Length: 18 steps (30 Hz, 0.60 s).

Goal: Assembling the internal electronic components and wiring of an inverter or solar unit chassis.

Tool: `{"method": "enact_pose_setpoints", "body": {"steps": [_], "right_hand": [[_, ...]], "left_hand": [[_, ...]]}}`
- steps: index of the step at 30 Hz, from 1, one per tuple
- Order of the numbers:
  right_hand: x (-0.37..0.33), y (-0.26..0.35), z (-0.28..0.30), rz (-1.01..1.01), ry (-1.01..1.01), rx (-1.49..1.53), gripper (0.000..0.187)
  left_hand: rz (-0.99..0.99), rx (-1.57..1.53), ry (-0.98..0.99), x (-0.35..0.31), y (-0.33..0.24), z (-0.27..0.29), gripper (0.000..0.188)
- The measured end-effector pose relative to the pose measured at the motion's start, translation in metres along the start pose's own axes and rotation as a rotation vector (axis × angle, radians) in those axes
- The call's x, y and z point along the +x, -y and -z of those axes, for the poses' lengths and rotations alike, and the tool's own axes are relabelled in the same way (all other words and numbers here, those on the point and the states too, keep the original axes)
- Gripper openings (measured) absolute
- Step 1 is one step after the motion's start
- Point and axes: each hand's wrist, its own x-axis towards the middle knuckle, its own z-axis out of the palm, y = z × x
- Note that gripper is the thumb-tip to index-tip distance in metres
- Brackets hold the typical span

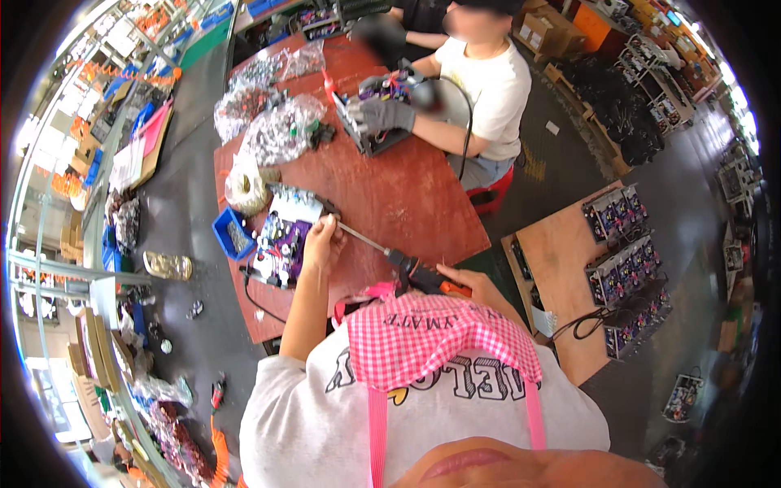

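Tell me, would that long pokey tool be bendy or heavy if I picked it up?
The tool is probably stiff: its thin shaft looks straight and metallic. It may feel heavier at the back, since the thick dark body sits at that end.

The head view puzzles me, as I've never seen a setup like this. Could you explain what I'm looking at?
There is no robot here: a person works with two bare hands. The picture comes from a wide fisheye camera worn on their head, looking down, so straight edges bend near the rim.

The right hand holds a long-shafted tool by its black and orange end. The left hand is at the shaft's far end, beside an open unit with purple and white parts; its exact grip is unclear.

Also on the reddish table are a blue bin and clear plastic bags. The gloved hand opposite belongs to someone else.
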Motion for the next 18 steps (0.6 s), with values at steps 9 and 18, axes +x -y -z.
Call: {"method": "enact_pose_setpoints", "body": {"steps": [9, 18], "right_hand": [[-0.002, 0.014, 0.001, -0.193, 0.027, 0.15, 0.059], [0.014, -0.018, -0.009, -0.181, -0.02, 0.172, 0.058]], "left_hand": [[-0.117, -0.155, 0.033, 0.009, 0.029, -0.013, 0.015], [-0.831, 1.782, -0.482, -0.015, -0.006, -0.036, 0.05]]}}
